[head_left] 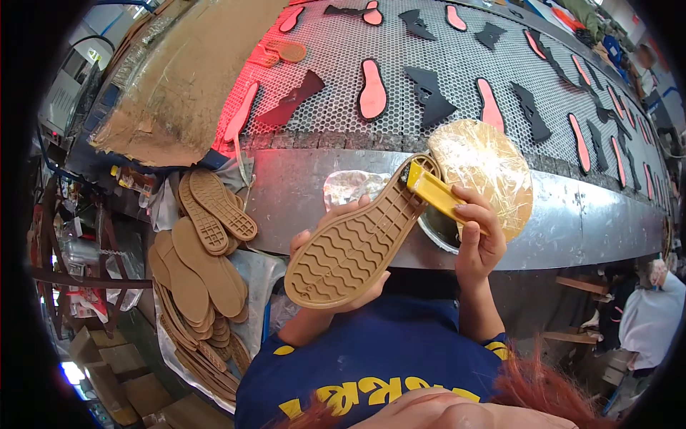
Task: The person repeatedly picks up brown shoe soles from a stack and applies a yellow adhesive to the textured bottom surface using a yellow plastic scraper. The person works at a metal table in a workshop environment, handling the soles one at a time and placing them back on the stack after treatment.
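While gripped from beneath by left hand [336,247], tan sole [357,243] held tread-up at frame centre, toe end lower left, heel end upper right. Fingers wrapped under and partly hidden; thumb visible at upper edge of sole. Right hand [477,239] clenched around yellow brush [432,191], handle slanting up-left, head touching heel end of sole. Just behind brush, round tin [437,232] wrapped in glue-crusted film [482,171], sitting on metal ledge [572,222] right of centre. Crumpled clear plastic [350,186] on ledge, just above left hand. Across upper frame, perforated belt [336,57] carrying pink insoles [372,89] and black cut pieces [429,96], spaced apart in rows. At left of frame, heaped stack of tan soles [200,272], some tread-up, some smooth side up. Cardboard sheet [186,71] in upper left. Another person's pale sleeve [650,322] at lower right edge.
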A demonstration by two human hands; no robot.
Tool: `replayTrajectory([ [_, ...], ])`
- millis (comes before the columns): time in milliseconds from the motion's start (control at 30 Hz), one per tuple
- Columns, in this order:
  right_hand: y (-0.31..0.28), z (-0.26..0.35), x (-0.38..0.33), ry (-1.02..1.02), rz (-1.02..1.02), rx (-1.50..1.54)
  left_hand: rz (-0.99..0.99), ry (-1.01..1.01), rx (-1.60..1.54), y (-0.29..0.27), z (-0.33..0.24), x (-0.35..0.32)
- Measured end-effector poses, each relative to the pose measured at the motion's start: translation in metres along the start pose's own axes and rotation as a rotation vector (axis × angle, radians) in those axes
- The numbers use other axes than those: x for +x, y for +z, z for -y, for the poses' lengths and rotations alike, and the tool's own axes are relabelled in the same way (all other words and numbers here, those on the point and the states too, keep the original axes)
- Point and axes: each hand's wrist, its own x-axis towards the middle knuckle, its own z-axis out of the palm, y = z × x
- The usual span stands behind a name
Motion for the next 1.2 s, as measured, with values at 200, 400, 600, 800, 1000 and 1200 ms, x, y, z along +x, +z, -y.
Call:
replayTrajectory([
  [200,-0.001,0.014,-0.004,-0.037,0.082,0.005,-0.016,-0.139,-0.028,0.012,-0.010,0.004],
  [400,0.010,0.038,-0.005,-0.194,0.165,-0.212,-0.050,-0.192,0.066,0.018,0.003,0.002],
  [600,0.017,0.057,-0.003,-0.239,0.203,-0.200,-0.321,-0.450,-0.480,0.028,0.013,0.006],
  [800,0.020,0.068,-0.002,-0.330,0.202,-0.190,-0.344,-0.399,-0.393,0.040,0.019,0.010],
  [1000,0.005,0.078,-0.002,-0.360,0.328,-0.158,-0.243,-0.336,-0.272,0.053,0.015,0.005],
  [1200,-0.011,0.085,0.002,-0.387,0.420,-0.105,0.016,-0.537,-0.672,0.052,0.002,0.009],
])
